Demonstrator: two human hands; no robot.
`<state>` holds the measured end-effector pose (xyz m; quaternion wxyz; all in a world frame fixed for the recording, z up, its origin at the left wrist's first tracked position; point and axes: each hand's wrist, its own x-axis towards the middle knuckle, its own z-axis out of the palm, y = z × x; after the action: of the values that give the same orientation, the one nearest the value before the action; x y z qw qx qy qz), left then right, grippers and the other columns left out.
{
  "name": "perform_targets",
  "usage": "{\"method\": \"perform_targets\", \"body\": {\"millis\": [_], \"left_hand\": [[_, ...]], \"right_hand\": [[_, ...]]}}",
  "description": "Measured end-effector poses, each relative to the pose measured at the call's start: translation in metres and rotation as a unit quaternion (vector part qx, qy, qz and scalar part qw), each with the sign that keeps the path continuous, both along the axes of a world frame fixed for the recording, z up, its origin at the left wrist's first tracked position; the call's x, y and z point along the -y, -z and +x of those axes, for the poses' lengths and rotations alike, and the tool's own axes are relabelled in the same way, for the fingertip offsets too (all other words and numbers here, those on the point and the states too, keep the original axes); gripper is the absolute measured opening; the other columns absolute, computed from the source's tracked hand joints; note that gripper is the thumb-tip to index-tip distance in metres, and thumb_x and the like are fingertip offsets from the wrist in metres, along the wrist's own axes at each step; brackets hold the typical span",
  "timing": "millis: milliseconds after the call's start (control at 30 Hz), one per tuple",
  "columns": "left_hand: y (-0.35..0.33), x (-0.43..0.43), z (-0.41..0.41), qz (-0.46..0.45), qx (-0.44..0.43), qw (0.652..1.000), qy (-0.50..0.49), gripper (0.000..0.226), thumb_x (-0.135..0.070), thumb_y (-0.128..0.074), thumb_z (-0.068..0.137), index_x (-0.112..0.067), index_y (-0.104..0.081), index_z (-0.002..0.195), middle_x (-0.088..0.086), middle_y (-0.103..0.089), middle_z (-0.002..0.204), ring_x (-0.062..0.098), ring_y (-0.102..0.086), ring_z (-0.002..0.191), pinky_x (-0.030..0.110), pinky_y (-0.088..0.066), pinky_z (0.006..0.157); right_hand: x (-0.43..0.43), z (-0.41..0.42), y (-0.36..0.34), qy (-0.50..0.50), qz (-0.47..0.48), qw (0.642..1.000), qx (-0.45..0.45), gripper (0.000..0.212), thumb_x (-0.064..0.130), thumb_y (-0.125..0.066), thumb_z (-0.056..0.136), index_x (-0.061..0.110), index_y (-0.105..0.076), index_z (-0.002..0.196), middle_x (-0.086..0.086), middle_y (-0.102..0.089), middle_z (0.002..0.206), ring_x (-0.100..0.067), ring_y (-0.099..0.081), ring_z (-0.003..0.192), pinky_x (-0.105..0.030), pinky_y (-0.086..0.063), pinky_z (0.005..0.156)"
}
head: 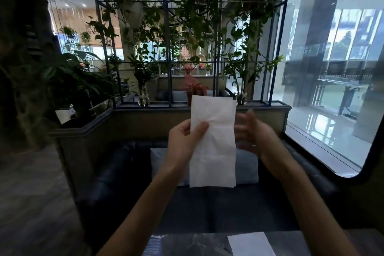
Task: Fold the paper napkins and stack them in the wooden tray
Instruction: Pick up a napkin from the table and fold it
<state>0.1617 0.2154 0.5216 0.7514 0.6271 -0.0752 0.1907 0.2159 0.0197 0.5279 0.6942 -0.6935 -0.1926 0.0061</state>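
The left hand point(182, 137) is raised in front of the chest, its thumb and fingers point(200, 129) pinching the left edge of a white paper napkin point(213, 147) about halfway up. The napkin hangs upright in the air as a tall strip, apparently folded once lengthwise (the top edge shows a slight offset between layers). Just to its right, the right hand point(252, 133) hovers with fingers spread and loosely curved, blurred, close to the napkin's right edge; whether it touches is unclear. Judging from this, the fold is midway: the next move calls for the right hand to take an end and bring it over to halve the strip. Another napkin point(250, 244) lies on the table point(187, 244) below; no wooden tray is in view.
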Motion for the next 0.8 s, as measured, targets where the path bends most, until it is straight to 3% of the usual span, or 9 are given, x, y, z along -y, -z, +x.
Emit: {"method": "perform_targets", "body": {"millis": [67,133,200,267,500,700,800], "left_hand": [[0.004,0.001,-0.001,0.000,-0.006,1.000,-0.018,0.022,-0.026,-0.072,0.090,-0.014,-0.071,0.109,0.004,-0.079,0.097,0.023,-0.077,0.084,0.030,-0.061,0.063],[0.007,0.000,-0.001,0.002,-0.010,0.999,-0.032,0.021,-0.025,-0.072,0.090,-0.014,-0.071,0.108,0.005,-0.079,0.097,0.024,-0.077,0.085,0.034,-0.062,0.065],[0.009,-0.002,-0.002,0.004,-0.008,0.999,-0.040,0.020,-0.024,-0.073,0.090,-0.013,-0.072,0.106,0.007,-0.078,0.098,0.026,-0.077,0.088,0.039,-0.064,0.070],[0.010,-0.005,-0.003,0.000,-0.007,0.999,-0.041,0.019,-0.022,-0.073,0.089,-0.013,-0.072,0.105,0.007,-0.079,0.099,0.026,-0.076,0.089,0.041,-0.064,0.075],[0.004,-0.019,-0.005,-0.002,-0.026,0.998,-0.063,0.020,-0.026,-0.068,0.093,-0.012,-0.072,0.106,0.006,-0.078,0.104,0.024,-0.074,0.097,0.043,-0.061,0.085],[0.004,-0.019,-0.003,-0.002,-0.015,0.995,-0.101,0.015,-0.025,-0.071,0.091,-0.014,-0.073,0.101,0.003,-0.078,0.100,0.017,-0.075,0.092,0.030,-0.062,0.076],[0.006,-0.023,-0.003,-0.005,-0.029,0.996,-0.087,0.021,-0.023,-0.071,0.090,-0.014,-0.070,0.109,0.002,-0.078,0.102,0.016,-0.075,0.093,0.030,-0.062,0.077]], "right_hand": [[-0.012,-0.005,0.017,-0.013,0.016,1.000,0.019,0.079,0.078,-0.071,0.066,0.026,-0.066,0.124,-0.002,-0.078,0.110,-0.021,-0.076,0.099,-0.031,-0.062,0.078],[-0.022,-0.007,0.023,0.006,0.065,0.997,0.038,0.057,0.055,-0.078,0.076,0.021,-0.069,0.121,-0.002,-0.079,0.109,-0.022,-0.075,0.101,-0.033,-0.062,0.079],[-0.029,-0.008,0.025,0.023,0.095,0.994,0.051,0.036,0.030,-0.075,0.087,0.015,-0.070,0.118,-0.005,-0.080,0.105,-0.024,-0.076,0.098,-0.036,-0.063,0.080],[-0.034,-0.009,0.026,0.040,0.105,0.992,0.055,0.028,0.016,-0.072,0.092,0.011,-0.068,0.119,-0.008,-0.080,0.103,-0.024,-0.077,0.096,-0.039,-0.063,0.082],[-0.038,-0.010,0.023,0.044,0.113,0.989,0.089,0.033,0.008,-0.067,0.095,0.011,-0.064,0.127,-0.013,-0.079,0.102,-0.027,-0.076,0.097,-0.041,-0.063,0.083],[-0.042,-0.009,0.020,0.021,0.105,0.987,0.116,0.040,0.008,-0.067,0.095,0.015,-0.060,0.133,-0.013,-0.078,0.101,-0.026,-0.075,0.097,-0.039,-0.062,0.083],[-0.040,-0.006,0.021,0.018,0.108,0.988,0.113,0.045,0.010,-0.068,0.095,0.019,-0.057,0.137,-0.010,-0.079,0.100,-0.023,-0.076,0.095,-0.033,-0.063,0.078]]}}
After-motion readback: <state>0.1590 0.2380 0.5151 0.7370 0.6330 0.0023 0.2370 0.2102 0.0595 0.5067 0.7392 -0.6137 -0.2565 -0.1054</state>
